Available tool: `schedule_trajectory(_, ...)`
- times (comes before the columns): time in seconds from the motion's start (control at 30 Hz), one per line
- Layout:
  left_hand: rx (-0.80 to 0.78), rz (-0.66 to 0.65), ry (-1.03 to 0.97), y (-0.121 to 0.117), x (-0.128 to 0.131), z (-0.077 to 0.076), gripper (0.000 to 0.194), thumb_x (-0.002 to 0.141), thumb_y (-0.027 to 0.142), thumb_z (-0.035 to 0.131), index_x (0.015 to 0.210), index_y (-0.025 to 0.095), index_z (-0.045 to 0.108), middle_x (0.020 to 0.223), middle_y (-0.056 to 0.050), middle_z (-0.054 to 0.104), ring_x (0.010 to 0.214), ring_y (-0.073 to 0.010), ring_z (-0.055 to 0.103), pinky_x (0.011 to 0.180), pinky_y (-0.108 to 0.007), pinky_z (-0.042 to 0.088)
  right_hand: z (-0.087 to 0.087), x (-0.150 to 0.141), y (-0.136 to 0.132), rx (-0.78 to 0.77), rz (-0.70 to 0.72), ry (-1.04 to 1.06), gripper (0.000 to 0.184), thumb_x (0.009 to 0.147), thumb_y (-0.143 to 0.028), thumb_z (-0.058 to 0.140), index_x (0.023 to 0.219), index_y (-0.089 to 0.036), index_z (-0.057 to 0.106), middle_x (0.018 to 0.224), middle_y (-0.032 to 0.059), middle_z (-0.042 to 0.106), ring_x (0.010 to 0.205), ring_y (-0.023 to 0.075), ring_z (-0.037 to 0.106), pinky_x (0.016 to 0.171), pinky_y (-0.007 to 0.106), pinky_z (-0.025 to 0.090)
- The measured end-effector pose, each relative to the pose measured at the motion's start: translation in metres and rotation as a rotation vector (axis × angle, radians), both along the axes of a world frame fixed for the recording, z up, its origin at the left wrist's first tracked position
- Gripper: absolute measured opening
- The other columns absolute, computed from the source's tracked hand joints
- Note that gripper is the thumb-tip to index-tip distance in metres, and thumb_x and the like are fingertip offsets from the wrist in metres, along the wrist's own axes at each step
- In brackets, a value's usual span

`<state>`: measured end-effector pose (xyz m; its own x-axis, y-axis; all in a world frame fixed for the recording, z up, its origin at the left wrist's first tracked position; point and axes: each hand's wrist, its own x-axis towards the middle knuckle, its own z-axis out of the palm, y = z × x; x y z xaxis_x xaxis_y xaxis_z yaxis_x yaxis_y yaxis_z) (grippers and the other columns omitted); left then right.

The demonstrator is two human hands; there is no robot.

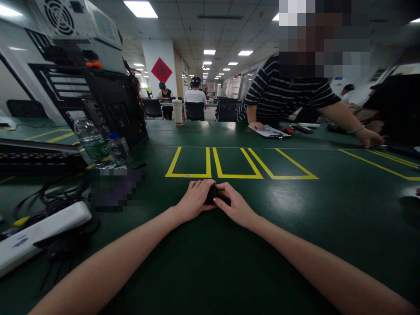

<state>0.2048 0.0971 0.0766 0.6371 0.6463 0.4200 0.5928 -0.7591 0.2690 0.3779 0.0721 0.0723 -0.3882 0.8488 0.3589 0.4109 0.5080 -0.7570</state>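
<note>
Bare forearms (108, 258) reach in over the green counter (210, 271), left hand (193, 199) with fingers together, curled over a small black object (211, 195), mostly covered, sitting between the palms just short of the yellow tape outlines (241, 176), while the right hand (236, 205) pinches its other side, thumb against fingers. Looks like a two-handed holding or adjusting step, and any move from here calls for even, gentle pressure, with the clipboard (271, 132) well apart, beneath a co-worker's hand (257, 126).
</note>
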Motion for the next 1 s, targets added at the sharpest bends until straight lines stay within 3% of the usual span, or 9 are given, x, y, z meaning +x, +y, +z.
schedule_trajectory(0.2, 0.002, 0.003, 0.007, 0.0008, 0.0005, -0.0010, 0.057, 0.071, 0.029, 0.063, 0.116, 0.021, 0.030, 0.113, -0.007, 0.048, 0.101, -0.0232, 0.048, 0.086, -0.039, 0.033, 0.0012, -0.0006, 0.0003, 0.035, -0.015, 0.042, 0.020, 0.080, -0.022, 0.049, 0.100, -0.023, 0.047, 0.099, 0.0023, 0.051, 0.094, 0.0170, 0.052, 0.085, 0.037, 0.045)
schedule_trajectory(0.4, -0.004, 0.003, 0.007, 0.0001, 0.0008, 0.0000, 0.058, 0.071, 0.029, 0.063, 0.117, 0.021, 0.028, 0.114, -0.007, 0.048, 0.104, -0.0244, 0.047, 0.087, -0.041, 0.033, 0.0009, -0.0007, 0.0005, -0.064, -0.028, 0.047, 0.030, 0.080, -0.023, 0.049, 0.109, -0.023, 0.042, 0.107, 0.0046, 0.050, 0.098, 0.0188, 0.052, 0.084, 0.040, 0.045)
schedule_trajectory(0.5, -0.010, 0.000, 0.009, -0.0002, 0.0006, 0.0003, 0.056, 0.071, 0.029, 0.063, 0.116, 0.021, 0.030, 0.114, -0.008, 0.048, 0.103, -0.0243, 0.047, 0.087, -0.040, 0.033, 0.0005, -0.0007, 0.0005, -0.083, -0.007, 0.041, 0.027, 0.081, -0.024, 0.048, 0.107, -0.022, 0.044, 0.104, 0.0045, 0.051, 0.095, 0.0187, 0.054, 0.082, 0.039, 0.046)
schedule_trajectory(0.77, 0.003, -0.001, -0.001, 0.0015, 0.0007, -0.0022, 0.057, 0.071, 0.029, 0.064, 0.116, 0.020, 0.030, 0.114, -0.007, 0.048, 0.103, -0.0235, 0.047, 0.088, -0.039, 0.033, -0.0011, -0.0009, 0.0023, 0.044, -0.015, 0.074, 0.019, 0.079, -0.020, 0.050, 0.098, -0.022, 0.048, 0.098, 0.0021, 0.051, 0.093, 0.0160, 0.053, 0.085, 0.036, 0.045)
schedule_trajectory(1.0, 0.002, -0.004, 0.003, 0.0004, 0.0002, -0.0011, 0.057, 0.072, 0.030, 0.063, 0.117, 0.021, 0.029, 0.115, -0.008, 0.047, 0.104, -0.0236, 0.047, 0.088, -0.040, 0.032, 0.0001, -0.0004, 0.0021, -0.088, -0.029, 0.061, 0.028, 0.080, -0.024, 0.049, 0.107, -0.022, 0.043, 0.105, 0.0045, 0.051, 0.097, 0.0184, 0.053, 0.083, 0.039, 0.046)
